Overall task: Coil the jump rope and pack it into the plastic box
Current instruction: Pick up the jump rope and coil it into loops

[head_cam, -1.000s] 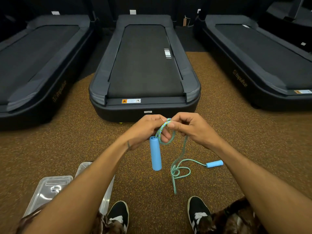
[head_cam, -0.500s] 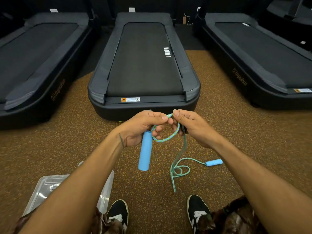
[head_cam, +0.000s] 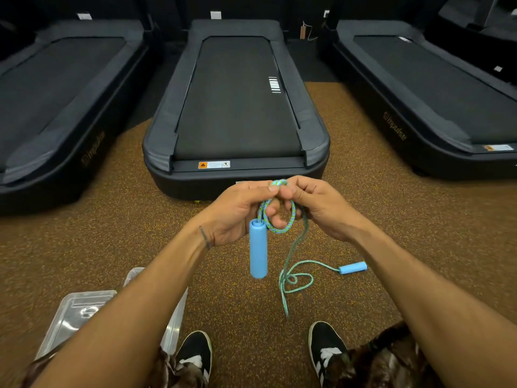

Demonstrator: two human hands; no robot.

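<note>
A braided blue-green jump rope (head_cam: 292, 215) is pinched into a small round loop by the left hand (head_cam: 237, 211) and right hand (head_cam: 319, 208) — a smooth cylindrical handle (head_cam: 258, 252) is hung beneath.

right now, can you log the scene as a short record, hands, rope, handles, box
left hand: pinches the top of the rope loop
right hand: pinches the same loop beside it
rope: one small loop between the hands, rest trails to the floor
near handle: hangs below the left hand
far handle: lies on the floor, right side
box: on the floor at lower left, partly hidden, no rope inside
</note>
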